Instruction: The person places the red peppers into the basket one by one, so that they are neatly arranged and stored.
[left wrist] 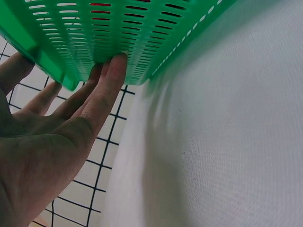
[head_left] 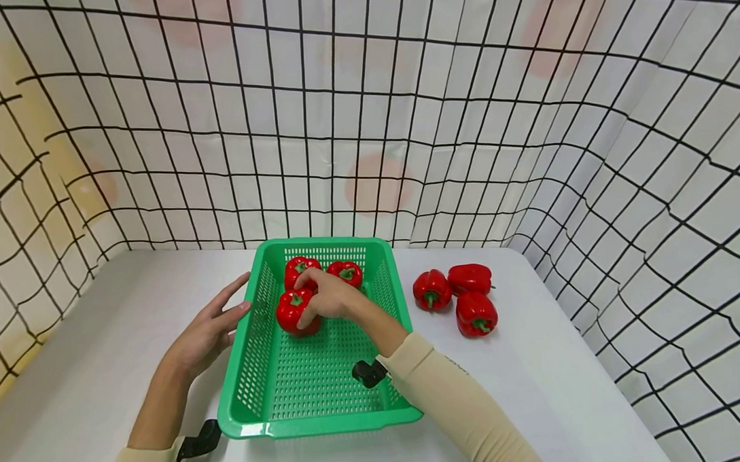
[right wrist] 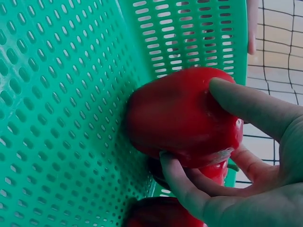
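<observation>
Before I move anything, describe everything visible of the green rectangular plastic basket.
The green rectangular plastic basket has slotted walls and floor under a smooth rim. It stands upright, open-topped, on a white tabletop. Two glossy red bell peppers lie at its far end; the person's right hand grips a third inside. The left hand touches its left wall from outside.

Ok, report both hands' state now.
Left hand: open, touching the green perforated plastic basket.
Right hand: closed, holding a glossy red bell pepper inside the basket.

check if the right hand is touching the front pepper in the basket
Touching: the right wrist view shows the right hand pinching the pepper between thumb and fingers.
</observation>
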`<state>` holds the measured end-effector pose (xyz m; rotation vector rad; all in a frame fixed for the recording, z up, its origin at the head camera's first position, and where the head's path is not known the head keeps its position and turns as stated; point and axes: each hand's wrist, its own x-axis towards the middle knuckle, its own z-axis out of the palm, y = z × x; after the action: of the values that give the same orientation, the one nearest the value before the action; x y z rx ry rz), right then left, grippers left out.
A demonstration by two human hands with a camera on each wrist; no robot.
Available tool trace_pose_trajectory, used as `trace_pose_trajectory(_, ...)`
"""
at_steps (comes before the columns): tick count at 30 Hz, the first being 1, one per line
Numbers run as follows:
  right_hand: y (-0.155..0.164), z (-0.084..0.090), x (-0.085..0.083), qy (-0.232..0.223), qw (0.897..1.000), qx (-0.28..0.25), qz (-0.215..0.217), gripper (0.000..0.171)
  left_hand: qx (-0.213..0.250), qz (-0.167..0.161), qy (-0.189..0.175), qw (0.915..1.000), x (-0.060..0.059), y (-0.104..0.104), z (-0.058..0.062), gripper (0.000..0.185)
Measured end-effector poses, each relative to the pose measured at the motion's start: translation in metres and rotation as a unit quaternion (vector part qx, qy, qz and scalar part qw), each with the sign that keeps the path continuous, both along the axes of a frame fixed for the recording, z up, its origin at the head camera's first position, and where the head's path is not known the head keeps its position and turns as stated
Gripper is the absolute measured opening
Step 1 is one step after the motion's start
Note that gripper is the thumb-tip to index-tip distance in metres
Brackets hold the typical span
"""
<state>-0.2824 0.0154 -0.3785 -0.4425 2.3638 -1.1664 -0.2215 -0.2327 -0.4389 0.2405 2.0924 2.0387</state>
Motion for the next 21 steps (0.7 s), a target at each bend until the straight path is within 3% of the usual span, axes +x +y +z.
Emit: trace_pose_trajectory(21,0.0,0.0017,0.0004,-0.03,0.999,-0.01,-0.001,0.063,0.013,-0.011,-0.004,0.9998,-0.0009,-0.0008,0.0018,0.069)
